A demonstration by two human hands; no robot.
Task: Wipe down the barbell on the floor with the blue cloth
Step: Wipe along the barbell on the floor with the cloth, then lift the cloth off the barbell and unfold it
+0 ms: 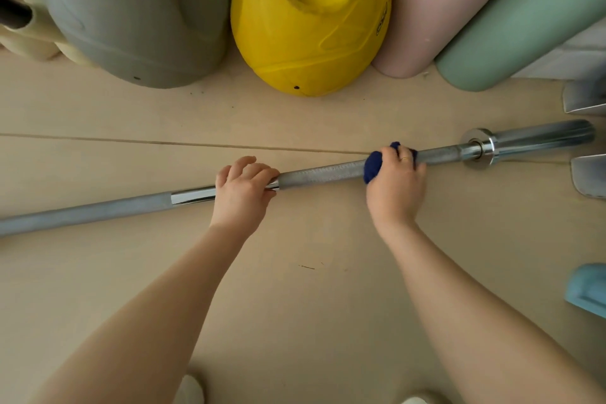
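Observation:
A long steel barbell point(321, 172) lies across the pale floor, running from the lower left up to its chrome collar and sleeve point(531, 138) at the right. My left hand point(244, 190) grips the bar near its middle, over a shiny smooth band. My right hand point(395, 187) is closed around the bar farther right, a short way from the collar, with the dark blue cloth point(373, 166) bunched between palm and bar. Part of the cloth is hidden under the fingers.
Large soft kettlebell-shaped weights, grey point(137, 16) and yellow point(308, 20), stand just behind the bar, beside a pink roll point(436, 10) and a green roll point(524, 20). Grey metal parts point(587, 174) and a light blue object point(587, 289) sit at the right edge.

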